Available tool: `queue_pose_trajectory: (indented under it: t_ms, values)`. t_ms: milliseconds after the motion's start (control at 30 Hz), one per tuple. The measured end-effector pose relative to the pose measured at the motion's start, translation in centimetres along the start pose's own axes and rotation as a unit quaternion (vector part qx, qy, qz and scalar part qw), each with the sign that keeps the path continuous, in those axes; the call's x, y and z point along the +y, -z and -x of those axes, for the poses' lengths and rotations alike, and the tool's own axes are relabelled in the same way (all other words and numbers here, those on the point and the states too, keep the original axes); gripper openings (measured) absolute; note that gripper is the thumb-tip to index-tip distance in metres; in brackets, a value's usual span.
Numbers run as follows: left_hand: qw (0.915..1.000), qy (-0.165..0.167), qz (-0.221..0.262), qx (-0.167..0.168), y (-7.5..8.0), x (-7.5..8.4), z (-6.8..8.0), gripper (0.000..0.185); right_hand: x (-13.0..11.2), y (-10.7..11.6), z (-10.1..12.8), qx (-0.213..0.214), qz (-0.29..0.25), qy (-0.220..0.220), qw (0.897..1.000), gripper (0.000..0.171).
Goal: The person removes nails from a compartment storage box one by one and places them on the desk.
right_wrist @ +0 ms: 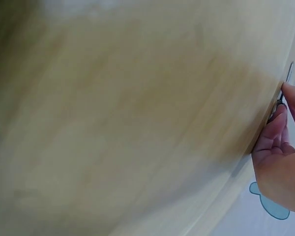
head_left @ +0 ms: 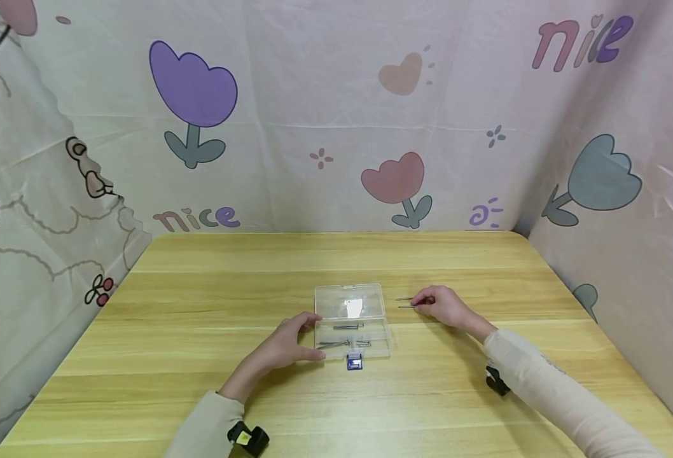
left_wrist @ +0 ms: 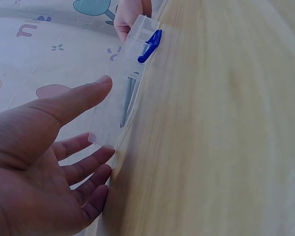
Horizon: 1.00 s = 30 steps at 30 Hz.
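A clear plastic box lies on the table with its lid folded back. Several grey metal nails are in its compartments, and a blue latch hangs at its front. My left hand is at the box's left end, thumb by the front corner and index finger by the hinge, fingers spread and relaxed. To the right of the box, my right hand pinches a thin nail between thumb and fingertips, close over the table. Two slim shafts point left from those fingers in the head view.
The wooden table extends around the box on all sides. Printed fabric hangs behind the table and along both sides. A black wrist camera is strapped to the left sleeve, another to the right.
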<state>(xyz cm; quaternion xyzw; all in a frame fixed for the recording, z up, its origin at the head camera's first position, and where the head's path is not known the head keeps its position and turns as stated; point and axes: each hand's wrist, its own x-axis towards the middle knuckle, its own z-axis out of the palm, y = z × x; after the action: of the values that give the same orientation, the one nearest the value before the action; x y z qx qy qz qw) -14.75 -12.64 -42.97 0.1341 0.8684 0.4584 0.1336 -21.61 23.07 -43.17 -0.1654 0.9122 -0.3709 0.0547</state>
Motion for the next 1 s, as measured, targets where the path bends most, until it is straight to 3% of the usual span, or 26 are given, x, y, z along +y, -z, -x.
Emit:
queue_pose_trajectory:
  t_ms: [133, 367, 667, 767, 1000]
  values:
    - [1.0000, -0.001, 0.001, -0.001, 0.0, 0.0, 0.0, 0.068, 0.0, 0.1, 0.2, 0.001, -0.011, -0.005, 1.000, 0.013]
    - [1.0000, 0.007, -0.002, 0.001, -0.1, 0.1, -0.1, 0.069, 0.0, 0.7, 0.6, 0.005, -0.077, -0.034, 0.996, 0.021]
    - [1.0000, 0.008, 0.000, 0.001, -0.1, 0.1, -0.1, 0.069, -0.8, 0.9, 0.7, 0.007, -0.090, -0.050, 0.995, 0.024]
    - [1.0000, 0.007, 0.001, 0.001, -0.1, 0.1, -0.1, 0.069, -2.1, 0.8, 0.6, 0.012, -0.089, -0.039, 0.995, 0.023]
    - [1.0000, 0.009, 0.001, 0.003, 0.0, 0.2, 0.0, 0.068, -5.7, 0.0, 0.5, -0.014, -0.073, 0.039, 0.996, 0.018]
